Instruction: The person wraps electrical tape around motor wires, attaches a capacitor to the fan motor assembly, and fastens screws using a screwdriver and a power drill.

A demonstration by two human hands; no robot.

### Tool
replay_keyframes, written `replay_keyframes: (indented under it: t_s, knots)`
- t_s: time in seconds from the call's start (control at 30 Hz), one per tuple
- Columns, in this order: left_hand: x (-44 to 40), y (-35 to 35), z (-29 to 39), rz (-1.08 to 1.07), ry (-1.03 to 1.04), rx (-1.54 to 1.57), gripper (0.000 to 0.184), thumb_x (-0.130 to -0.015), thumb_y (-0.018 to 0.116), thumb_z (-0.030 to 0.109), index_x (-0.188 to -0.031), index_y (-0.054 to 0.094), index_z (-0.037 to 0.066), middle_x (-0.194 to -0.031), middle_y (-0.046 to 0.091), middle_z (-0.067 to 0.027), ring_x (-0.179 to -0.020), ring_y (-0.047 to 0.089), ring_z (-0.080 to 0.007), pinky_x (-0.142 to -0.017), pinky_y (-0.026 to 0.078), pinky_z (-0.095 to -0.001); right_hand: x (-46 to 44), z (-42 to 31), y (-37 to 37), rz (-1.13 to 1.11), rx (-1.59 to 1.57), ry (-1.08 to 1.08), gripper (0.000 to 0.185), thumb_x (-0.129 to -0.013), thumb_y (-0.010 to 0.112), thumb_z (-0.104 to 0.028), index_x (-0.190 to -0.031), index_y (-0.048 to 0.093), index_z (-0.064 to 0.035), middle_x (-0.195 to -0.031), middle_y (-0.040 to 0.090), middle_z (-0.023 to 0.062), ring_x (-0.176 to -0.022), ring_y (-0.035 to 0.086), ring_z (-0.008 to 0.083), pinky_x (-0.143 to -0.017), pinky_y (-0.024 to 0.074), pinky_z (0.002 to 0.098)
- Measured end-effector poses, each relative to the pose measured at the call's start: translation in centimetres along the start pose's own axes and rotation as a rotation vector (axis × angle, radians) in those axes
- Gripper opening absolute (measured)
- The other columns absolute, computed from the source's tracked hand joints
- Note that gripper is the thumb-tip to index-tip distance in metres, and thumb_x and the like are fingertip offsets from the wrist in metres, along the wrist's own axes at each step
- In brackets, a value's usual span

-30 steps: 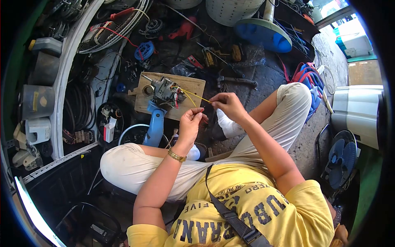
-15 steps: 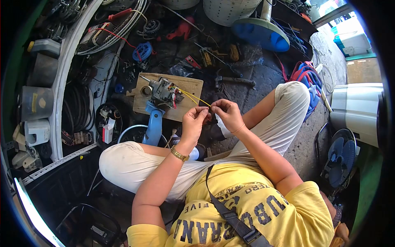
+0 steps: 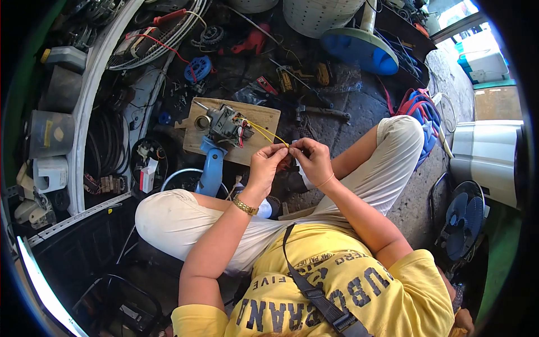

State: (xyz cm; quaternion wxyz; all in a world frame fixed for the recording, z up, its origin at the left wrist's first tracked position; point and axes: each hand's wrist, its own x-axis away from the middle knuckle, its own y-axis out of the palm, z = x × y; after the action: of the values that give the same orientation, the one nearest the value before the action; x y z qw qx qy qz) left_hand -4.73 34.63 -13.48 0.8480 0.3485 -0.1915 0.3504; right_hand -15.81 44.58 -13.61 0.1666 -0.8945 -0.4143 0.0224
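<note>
A metal motor (image 3: 227,124) with a shaft lies on a wooden board (image 3: 263,116), joined to a blue stand neck (image 3: 211,171). Two yellow wires (image 3: 264,130) run from the motor to my hands. My left hand (image 3: 265,167) pinches the wire ends, its thumb and forefinger pressed together. Fingertip to fingertip with it, my right hand (image 3: 314,160) is closed on the yellow wires too. The wire tips are hidden between my fingers. Red and white wires (image 3: 241,133) hang at the motor's side.
Beyond the board lie a hammer (image 3: 323,111), a yellow-black drill (image 3: 286,80) and a blue round part (image 3: 197,68). A small box (image 3: 148,175) stands in a dark basin at the left. A blue backpack (image 3: 422,121) and a fan (image 3: 463,216) are at the right.
My hands have come together. My right hand has moved left and down, bringing the yellow wire to the fingertips of my left hand.
</note>
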Motion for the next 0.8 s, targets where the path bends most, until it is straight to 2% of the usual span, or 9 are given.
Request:
replay_keyframes:
  t_s: [0.07, 0.17, 0.2, 0.27, 0.47, 0.6, 0.7, 0.73, 0.8]
  knots:
    - [-0.3, -0.3, 0.0, -0.004, -0.03, 0.006, 0.01, -0.088, 0.062, 0.011, -0.093, 0.066, 0.003, -0.078, 0.066, -0.0026, -0.066, 0.061, -0.0074, -0.061, 0.05, -0.0201, -0.2, -0.2, 0.0, 0.075, 0.108, -0.195, 0.007, -0.076, 0.069, -0.005, -0.082, 0.065, -0.0021, -0.071, 0.063, 0.0081, -0.06, 0.059, 0.0187, -0.056, 0.0466, 0.0288]
    - [-0.7, -0.8, -0.1, -0.021, -0.062, 0.011, 0.01, -0.089, 0.061, 0.012, -0.094, 0.065, 0.004, -0.078, 0.066, -0.0024, -0.066, 0.062, -0.009, -0.061, 0.051, -0.0213, -0.3, -0.7, -0.6, 0.027, 0.253, -0.307, 0.01, -0.073, 0.069, -0.005, -0.082, 0.064, -0.0051, -0.076, 0.061, 0.0073, -0.068, 0.059, 0.0231, -0.058, 0.0476, 0.0311]
    - [-0.7, -0.9, 0.0, -0.036, -0.067, 0.008, 0.01, -0.089, 0.06, 0.012, -0.095, 0.065, 0.005, -0.08, 0.066, -0.0027, -0.067, 0.064, -0.0111, -0.063, 0.053, -0.0229, -0.4, -0.7, -0.8, 0.025, 0.254, -0.309, 0.01, -0.073, 0.069, -0.005, -0.082, 0.064, -0.0051, -0.076, 0.061, 0.0073, -0.068, 0.059, 0.0231, -0.058, 0.0476, 0.0311]
    - [-0.8, -0.9, 0.2, -0.036, -0.078, 0.013, 0.01, -0.089, 0.06, 0.012, -0.094, 0.065, 0.004, -0.078, 0.066, -0.0025, -0.066, 0.062, -0.0093, -0.061, 0.052, -0.0212, -1.0, -0.7, -1.2, 0.062, 0.376, -0.599, 0.015, -0.07, 0.07, -0.007, -0.084, 0.065, -0.0091, -0.082, 0.06, 0.0042, -0.073, 0.058, 0.0211, -0.06, 0.0478, 0.0315]
    - [-0.5, -1.0, 0.7, -0.069, -0.102, 0.056, 0.011, -0.09, 0.06, 0.012, -0.094, 0.065, 0.004, -0.079, 0.066, -0.0034, -0.068, 0.063, -0.0087, -0.061, 0.051, -0.0191, -2.6, -0.4, -2.4, -0.008, 0.565, -0.854, 0.021, -0.065, 0.072, -0.012, -0.085, 0.066, -0.0135, -0.081, 0.057, -0.0001, -0.066, 0.052, 0.0184, -0.056, 0.046, 0.0287]
    - [-0.5, -1.0, 0.5, -0.056, -0.104, 0.101, 0.012, -0.09, 0.06, 0.011, -0.097, 0.066, 0.003, -0.082, 0.067, -0.0039, -0.072, 0.064, -0.0091, -0.063, 0.051, -0.0191, -2.8, -0.6, -2.3, -0.01, 0.552, -0.879, 0.022, -0.064, 0.072, -0.012, -0.084, 0.066, -0.0134, -0.08, 0.057, -0.0004, -0.065, 0.051, 0.0183, -0.055, 0.0454, 0.0284]
    - [-0.4, -0.8, 0.0, -0.013, -0.024, 0.07, 0.01, -0.088, 0.061, 0.007, -0.097, 0.066, 0.002, -0.082, 0.067, -0.0036, -0.073, 0.063, -0.0089, -0.066, 0.051, -0.0202, -2.7, -0.6, -1.6, -0.009, 0.531, -0.807, 0.021, -0.062, 0.072, -0.012, -0.082, 0.065, -0.0127, -0.076, 0.057, 0.0007, -0.065, 0.051, 0.0186, -0.055, 0.0457, 0.0293]
    - [-0.5, -0.7, -0.2, -0.013, -0.024, 0.07, 0.01, -0.088, 0.061, 0.007, -0.097, 0.066, 0.002, -0.082, 0.067, -0.0036, -0.073, 0.063, -0.0089, -0.066, 0.051, -0.0202, -2.7, -0.4, -1.1, 0.012, 0.443, -0.702, 0.014, -0.067, 0.069, -0.011, -0.079, 0.063, -0.0106, -0.072, 0.056, 0.0012, -0.062, 0.05, 0.0172, -0.054, 0.0451, 0.0284]
    - [-0.7, -0.5, -0.4, -0.008, 0.208, -0.092, 0.009, -0.087, 0.061, 0.004, -0.095, 0.065, 0.001, -0.083, 0.066, -0.0031, -0.075, 0.062, -0.0088, -0.068, 0.05, -0.0217, -2.7, 0.6, 0.0, 0.032, 0.356, -0.597, 0.007, -0.072, 0.067, -0.01, -0.077, 0.062, -0.0085, -0.068, 0.055, 0.0016, -0.058, 0.049, 0.0159, -0.054, 0.0444, 0.0274]
